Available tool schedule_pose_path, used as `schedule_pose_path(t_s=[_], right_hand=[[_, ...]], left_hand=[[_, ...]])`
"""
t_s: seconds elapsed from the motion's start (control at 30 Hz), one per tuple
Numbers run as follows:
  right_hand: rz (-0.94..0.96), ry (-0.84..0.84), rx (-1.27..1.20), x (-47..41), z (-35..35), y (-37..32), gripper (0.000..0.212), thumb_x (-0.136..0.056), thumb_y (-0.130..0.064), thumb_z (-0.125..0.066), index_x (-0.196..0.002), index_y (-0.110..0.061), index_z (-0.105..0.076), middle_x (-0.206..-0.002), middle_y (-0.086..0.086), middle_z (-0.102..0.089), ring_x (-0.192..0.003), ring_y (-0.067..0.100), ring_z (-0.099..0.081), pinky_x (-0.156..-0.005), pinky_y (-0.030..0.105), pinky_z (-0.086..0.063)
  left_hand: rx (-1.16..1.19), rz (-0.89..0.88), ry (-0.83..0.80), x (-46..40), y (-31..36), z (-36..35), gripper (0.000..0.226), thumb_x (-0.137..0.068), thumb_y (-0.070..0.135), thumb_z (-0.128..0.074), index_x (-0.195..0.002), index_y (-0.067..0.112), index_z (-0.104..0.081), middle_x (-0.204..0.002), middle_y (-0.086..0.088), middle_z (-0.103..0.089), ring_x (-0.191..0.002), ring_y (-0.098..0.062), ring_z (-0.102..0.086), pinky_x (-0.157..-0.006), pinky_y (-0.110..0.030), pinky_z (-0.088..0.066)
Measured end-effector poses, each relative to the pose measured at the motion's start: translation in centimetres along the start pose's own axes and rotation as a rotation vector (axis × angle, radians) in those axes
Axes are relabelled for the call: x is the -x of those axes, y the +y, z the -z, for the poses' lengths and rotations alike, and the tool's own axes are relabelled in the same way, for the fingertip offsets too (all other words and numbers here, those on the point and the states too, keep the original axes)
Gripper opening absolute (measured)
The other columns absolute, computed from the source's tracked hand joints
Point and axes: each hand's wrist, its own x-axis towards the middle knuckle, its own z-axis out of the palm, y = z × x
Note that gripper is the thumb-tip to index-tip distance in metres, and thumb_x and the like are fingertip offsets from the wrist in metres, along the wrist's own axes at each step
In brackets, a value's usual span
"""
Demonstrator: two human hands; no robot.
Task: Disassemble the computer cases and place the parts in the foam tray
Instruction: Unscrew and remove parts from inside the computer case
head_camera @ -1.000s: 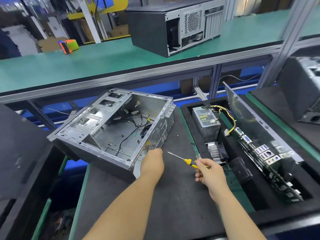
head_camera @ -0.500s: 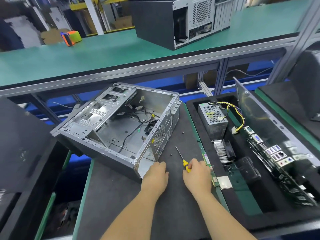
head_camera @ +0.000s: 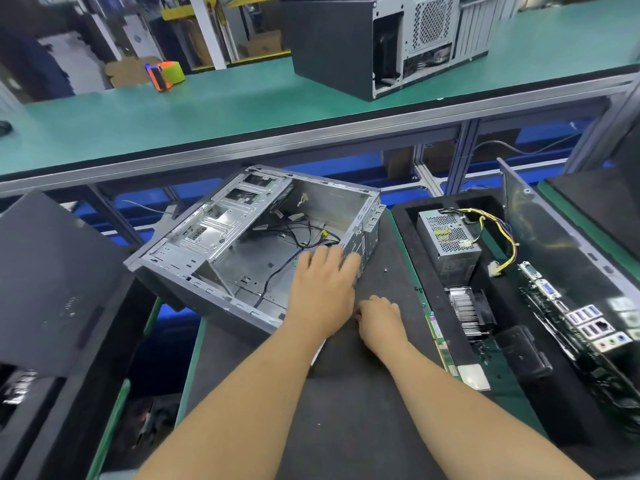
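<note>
Bright even overhead light, soft shadows; wide-angle bowing at edges; background slightly blurred.

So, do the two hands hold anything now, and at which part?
The left hand rests on the right wall of the open grey metal computer case. The right hand lies curled on the mat; whether it holds anything cannot be told.
</note>
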Motion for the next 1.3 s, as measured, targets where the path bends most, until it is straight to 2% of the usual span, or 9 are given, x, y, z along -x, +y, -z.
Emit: schedule_pose_path(t_s=[0.1,0.17,0.3,0.47,0.6,0.8,0.97,1.1,1.3], right_hand=[[-0.047,0.120,-0.118,-0.6,0.9,1.0,0.021,-0.100,-0.022,-0.050,-0.099,-0.011,-0.068,-0.104,0.010,-0.063,-0.101,0.033,-0.059,-0.083,0.038,-0.043],[-0.183,0.208,-0.237,-1.2,1.7,3.0,0.023,-0.099,-0.022,-0.054,-0.095,-0.006,-0.069,-0.101,0.013,-0.063,-0.096,0.036,-0.061,-0.076,0.038,-0.045],[-0.307,0.199,-0.222,-2.6,2.9,7.6,0.020,-0.097,-0.017,-0.058,-0.094,-0.003,-0.071,-0.102,0.017,-0.061,-0.093,0.039,-0.061,-0.075,0.038,-0.048],[-0.258,0.054,-0.143,-4.7,3.7,9.0,0.020,-0.092,-0.005,-0.055,-0.106,-0.007,-0.070,-0.110,0.016,-0.062,-0.098,0.038,-0.061,-0.076,0.035,-0.048],[-0.200,-0.057,-0.048,-6.4,4.6,8.8,0.032,-0.088,-0.002,-0.054,-0.116,-0.008,-0.067,-0.118,0.015,-0.059,-0.105,0.036,-0.061,-0.085,0.036,-0.051],[-0.215,-0.181,-0.014,-7.3,5.1,10.5,0.022,-0.088,0.000,-0.054,-0.106,-0.002,-0.067,-0.104,0.017,-0.064,-0.094,0.036,-0.062,-0.077,0.035,-0.052],[-0.180,-0.171,0.033,-6.6,4.5,10.7,0.024,-0.090,0.000,-0.054,-0.107,-0.004,-0.070,-0.108,0.014,-0.064,-0.098,0.033,-0.063,-0.076,0.031,-0.048],[-0.173,-0.157,0.090,-6.0,4.2,10.7,0.023,-0.089,0.002,-0.054,-0.102,-0.005,-0.072,-0.103,0.012,-0.060,-0.083,0.031,-0.055,-0.070,0.029,-0.044],[-0.205,-0.161,0.113,-5.5,4.0,10.4,0.019,-0.085,0.004,-0.058,-0.099,-0.003,-0.070,-0.106,0.013,-0.062,-0.099,0.035,-0.064,-0.072,0.030,-0.045]], left_hand=[[0.132,0.260,-0.238,-0.3,-0.6,-0.6,0.045,-0.091,0.025,-0.051,-0.136,0.020,-0.047,-0.127,-0.004,-0.053,-0.109,-0.031,-0.052,-0.088,-0.042,-0.040],[0.302,0.351,-0.328,-0.8,-0.9,-1.0,0.047,-0.096,0.029,-0.047,-0.141,0.021,-0.037,-0.133,-0.006,-0.050,-0.115,-0.032,-0.050,-0.088,-0.043,-0.043],[0.498,0.383,-0.398,-1.4,-1.1,-1.5,0.051,-0.092,0.030,-0.050,-0.139,0.026,-0.030,-0.131,-0.006,-0.054,-0.111,-0.032,-0.054,-0.075,-0.040,-0.040],[0.484,0.388,-0.392,-1.2,-1.2,-1.5,0.052,-0.088,0.035,-0.051,-0.134,0.030,-0.027,-0.104,-0.002,-0.057,-0.085,-0.030,-0.059,-0.069,-0.042,-0.049],[0.511,0.394,-0.390,-1.3,-1.3,-1.8,0.052,-0.087,0.036,-0.051,-0.134,0.033,-0.026,-0.093,0.002,-0.054,-0.081,-0.028,-0.059,-0.065,-0.039,-0.044],[0.503,0.409,-0.397,-1.3,-1.3,-1.9,0.056,-0.086,0.036,-0.050,-0.135,0.034,-0.024,-0.080,0.006,-0.046,-0.076,-0.026,-0.055,-0.061,-0.037,-0.040],[0.519,0.417,-0.405,-1.3,-1.3,-1.9,0.057,-0.087,0.036,-0.051,-0.136,0.034,-0.023,-0.091,0.003,-0.054,-0.082,-0.027,-0.058,-0.064,-0.038,-0.043],[0.505,0.418,-0.403,-1.3,-1.2,-1.8,0.060,-0.087,0.036,-0.051,-0.139,0.034,-0.021,-0.087,0.003,-0.050,-0.080,-0.027,-0.057,-0.062,-0.036,-0.040],[0.476,0.414,-0.415,-1.4,-1.2,-1.7,0.063,-0.088,0.035,-0.051,-0.142,0.033,-0.020,-0.098,0.000,-0.057,-0.087,-0.028,-0.058,-0.067,-0.039,-0.045]])
